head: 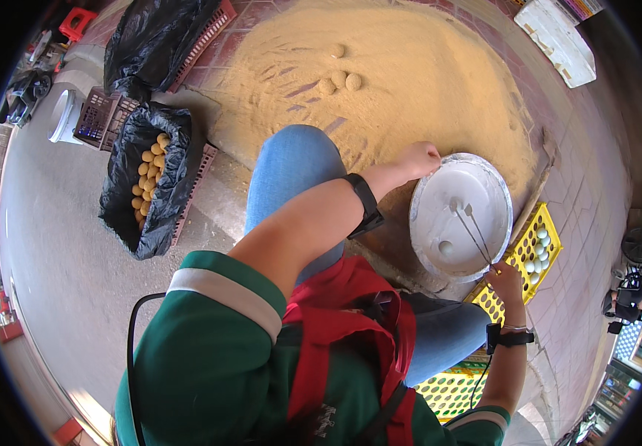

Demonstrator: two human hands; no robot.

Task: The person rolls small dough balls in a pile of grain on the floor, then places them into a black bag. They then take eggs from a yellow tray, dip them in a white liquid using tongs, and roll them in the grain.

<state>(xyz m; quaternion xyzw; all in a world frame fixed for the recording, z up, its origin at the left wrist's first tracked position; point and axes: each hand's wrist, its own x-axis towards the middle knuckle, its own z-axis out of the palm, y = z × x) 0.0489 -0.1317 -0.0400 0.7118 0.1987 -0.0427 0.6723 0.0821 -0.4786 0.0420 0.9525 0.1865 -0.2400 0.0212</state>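
Observation:
My left hand [422, 160] has its fingers closed at the upper-left rim of a round metal basin [413, 223], seemingly gripping it. Grey-white slurry [438, 206] fills the basin, and one egg [445, 247] sits in it, coated grey. My right hand [505, 281] holds thin wire tongs [474, 228] by the handle end; their two tips reach apart into the slurry. Beside that hand is a yellow plastic egg tray [556, 245] with several pale eggs [538, 256]. Several husk-coated eggs [338, 78] rest on a spread of tan husk [410, 72] beyond my knee.
At left, a crate lined with black plastic [123, 206] holds many coated eggs [148, 178]. Another black-covered crate [153, 44], a white bucket [64, 117] and a red stool [77, 23] stand farther off. A white foam box [558, 42] lies at upper right.

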